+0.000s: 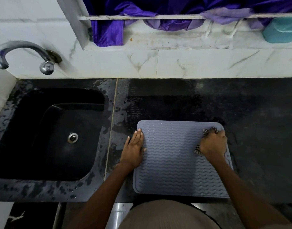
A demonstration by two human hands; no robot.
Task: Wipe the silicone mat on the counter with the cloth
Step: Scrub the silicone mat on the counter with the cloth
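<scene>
The silicone mat (175, 159) lies flat on the dark surface (261, 138) right in front of me, its near edge close to the surface's front lip. My right hand (213, 142) is bunched over the cloth (198, 148) at the mat's far right corner, fingers curled round it in a closed grip, with only patterned scraps of fabric showing. My left hand (133, 149) lies flat with straight fingers along the mat's left edge, gripping nothing.

I judge the main risk to be slipping. The surface is wet around the mat, so a hard stroke could drag the mat or curl its corner if my left hand lifts. A stroke running off the right edge may smear water back on. The sink (51, 133) sits well apart to the left.
</scene>
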